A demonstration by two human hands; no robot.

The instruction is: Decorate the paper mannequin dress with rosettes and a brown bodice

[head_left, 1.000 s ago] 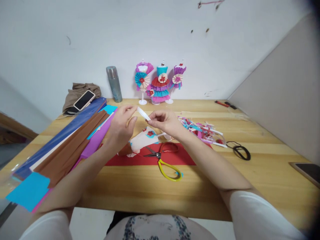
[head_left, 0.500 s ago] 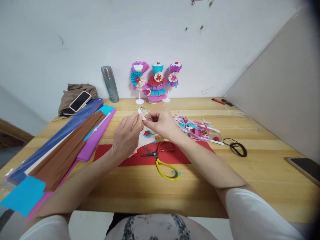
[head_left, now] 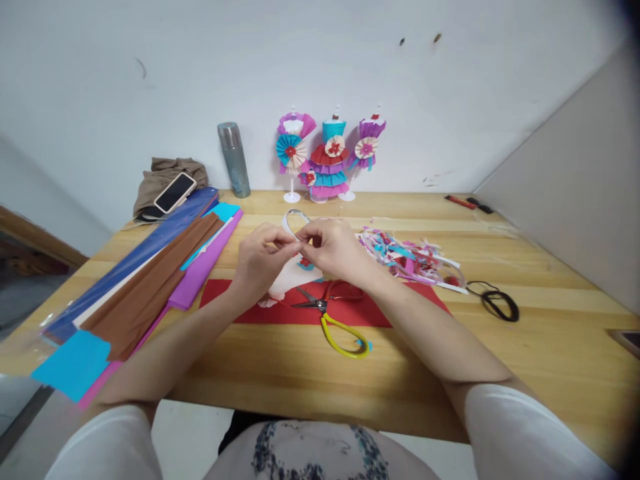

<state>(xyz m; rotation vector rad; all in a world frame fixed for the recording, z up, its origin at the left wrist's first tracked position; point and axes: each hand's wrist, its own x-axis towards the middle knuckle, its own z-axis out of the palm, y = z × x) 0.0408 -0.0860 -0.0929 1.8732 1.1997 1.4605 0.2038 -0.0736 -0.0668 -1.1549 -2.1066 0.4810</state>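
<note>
A thin white strip [head_left: 287,219], curved into a loop, stands up from between my fingertips; it looks like tape or paper. My left hand [head_left: 263,260] pinches its lower end, thumb against forefinger. My right hand [head_left: 337,250] is closed on it too, its fingertips meeting those of the left. Below them lies a white paper piece [head_left: 287,281] bearing a red and blue flower [head_left: 305,263], partly hidden by my hands. Scissors [head_left: 345,337] with one yellow and one red handle rest with blades apart on a red paper sheet [head_left: 375,317].
Paper scraps [head_left: 400,253] are heaped at right, near a black hair band [head_left: 500,305]. Folded coloured paper [head_left: 145,287] covers the left side. A phone [head_left: 175,193] lies on brown cloth [head_left: 150,183]. A flask [head_left: 234,163] and paper-dressed figures [head_left: 329,160] stand along the wall.
My fingertips have come together at the strip's lower end, and the loop now rises above them. The whole view has shifted, so everything sits further right in the picture.
</note>
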